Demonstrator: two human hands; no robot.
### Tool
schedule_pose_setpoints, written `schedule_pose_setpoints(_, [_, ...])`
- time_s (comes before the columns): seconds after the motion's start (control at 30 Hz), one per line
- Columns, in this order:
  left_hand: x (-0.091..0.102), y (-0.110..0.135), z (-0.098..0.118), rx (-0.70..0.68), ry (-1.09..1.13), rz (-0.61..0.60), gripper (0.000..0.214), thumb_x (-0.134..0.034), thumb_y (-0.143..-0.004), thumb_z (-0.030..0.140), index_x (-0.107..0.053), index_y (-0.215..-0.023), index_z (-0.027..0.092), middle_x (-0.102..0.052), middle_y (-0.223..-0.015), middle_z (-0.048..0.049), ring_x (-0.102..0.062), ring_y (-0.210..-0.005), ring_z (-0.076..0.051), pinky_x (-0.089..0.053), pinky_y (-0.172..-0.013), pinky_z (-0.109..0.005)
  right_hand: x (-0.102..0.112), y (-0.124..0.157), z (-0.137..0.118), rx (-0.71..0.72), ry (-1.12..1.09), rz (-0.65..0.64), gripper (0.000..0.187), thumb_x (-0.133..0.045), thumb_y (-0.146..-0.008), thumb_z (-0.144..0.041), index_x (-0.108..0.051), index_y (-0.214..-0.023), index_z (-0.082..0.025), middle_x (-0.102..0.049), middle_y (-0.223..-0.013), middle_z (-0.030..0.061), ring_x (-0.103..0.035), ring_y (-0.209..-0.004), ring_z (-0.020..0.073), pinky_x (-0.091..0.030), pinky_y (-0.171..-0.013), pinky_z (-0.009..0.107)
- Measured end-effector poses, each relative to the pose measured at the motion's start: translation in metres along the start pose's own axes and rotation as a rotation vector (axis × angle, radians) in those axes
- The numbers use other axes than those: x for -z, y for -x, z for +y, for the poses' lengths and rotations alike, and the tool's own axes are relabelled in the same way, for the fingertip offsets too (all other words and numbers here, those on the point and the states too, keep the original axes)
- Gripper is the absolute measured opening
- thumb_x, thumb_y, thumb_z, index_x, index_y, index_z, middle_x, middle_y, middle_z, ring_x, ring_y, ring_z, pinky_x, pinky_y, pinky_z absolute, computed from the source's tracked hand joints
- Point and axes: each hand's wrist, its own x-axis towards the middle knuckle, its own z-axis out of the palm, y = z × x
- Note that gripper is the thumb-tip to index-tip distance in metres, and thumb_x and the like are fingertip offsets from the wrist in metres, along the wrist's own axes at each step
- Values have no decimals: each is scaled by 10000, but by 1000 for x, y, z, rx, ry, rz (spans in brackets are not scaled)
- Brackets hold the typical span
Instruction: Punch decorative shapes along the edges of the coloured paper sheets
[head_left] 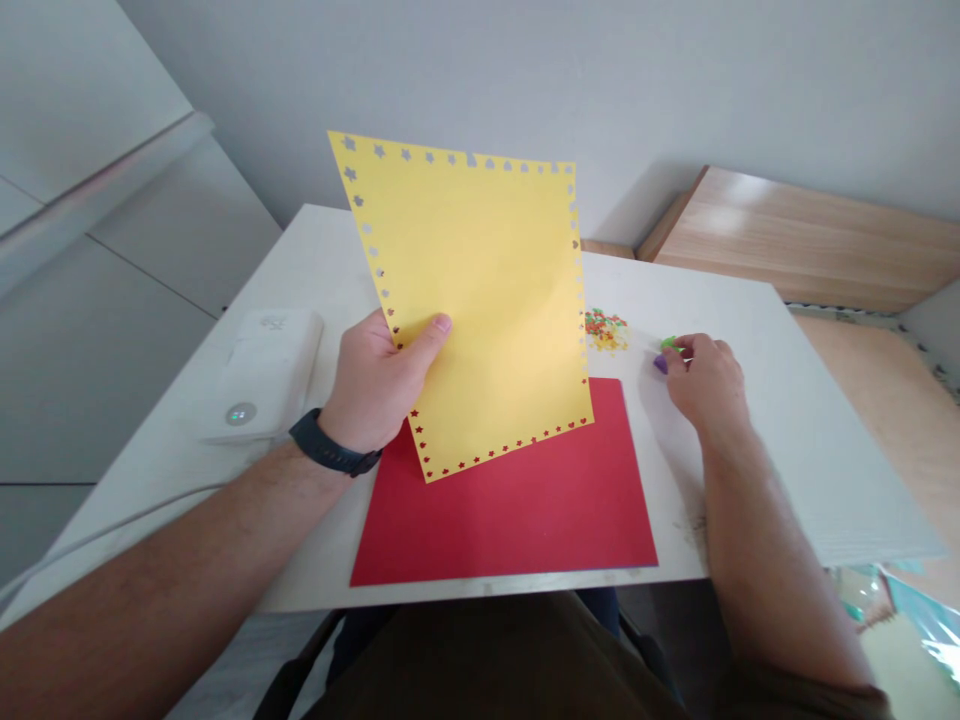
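Note:
My left hand (390,375) grips a yellow sheet of paper (487,300) by its left edge, thumb on the front and the other fingers behind. Small punched shapes, stars and hearts among them, line all its edges. The sheet is raised and tilted above a red sheet of paper (510,520) lying on the table, partly covering it from view. Over at the right, my right hand (705,375) has its fingers closed on a small craft punch (661,364) with green and purple parts, close to the tabletop. The fingers hide much of the punch.
A pile of green, orange and yellow paper confetti (606,330) lies on the white table (787,450), left of my right hand. At the left stands a white box-shaped device (262,370) with a round button and a cable (150,510). A wooden panel (810,225) is behind right.

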Motion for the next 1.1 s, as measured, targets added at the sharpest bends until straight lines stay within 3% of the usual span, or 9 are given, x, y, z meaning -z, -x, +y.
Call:
schedule_pose_setpoints(0.23, [0, 0, -2, -11, -18, 10, 313, -838, -926, 400, -825, -1198, 245, -798, -1325, -82, -750, -1239, -352, -599, -1117, -551, -6, -3, 9, -27, -22, 10, 481, -734, -870, -402, -630, -1284, -180, -698, -1099, 149, -663, -1023, 325, -512, -957, 490])
schedule_pose_setpoints(0.43, [0, 1, 2, -6, -14, -15, 267, -821, -935, 379, -823, -1174, 260, -796, -1334, -54, -734, -1269, -340, -591, -1135, -522, -10, -11, 17, -75, 17, 86, 394, -664, -914, -389, -636, -1251, -186, -676, -1148, 178, -644, -1048, 332, -500, -974, 502])
schedule_pose_setpoints(0.53, [0, 0, 1, -19, 19, 7, 274, -832, -922, 384, -824, -1151, 234, -803, -1314, -68, -735, -1266, -337, -584, -1147, -510, -8, -10, 14, -67, -7, 165, 442, -679, -907, -418, -640, -1279, -184, -663, -1170, 180, -637, -1020, 321, -507, -973, 503])
schedule_pose_setpoints(0.93, [10, -26, -4, 57, 443, 135, 379, -823, -874, 366, -762, -1211, 205, -764, -1389, -113, -708, -1328, -341, -612, -1102, -522, -12, 19, -45, 211, -269, 116, 411, -656, -945, -473, -725, -1210, -167, -681, -1164, 166, -671, -869, 264, -583, -900, 492])
schedule_pose_setpoints(1.1, [21, -38, -1, 56, 478, 188, 417, -802, -881, 409, -737, -1248, 220, -727, -1458, -103, -690, -1357, -337, -617, -1105, -512, -7, 29, -83, 490, -352, -43, 344, -676, -968, -435, -706, -1224, -208, -655, -1269, 173, -681, -1066, 319, -593, -958, 538])
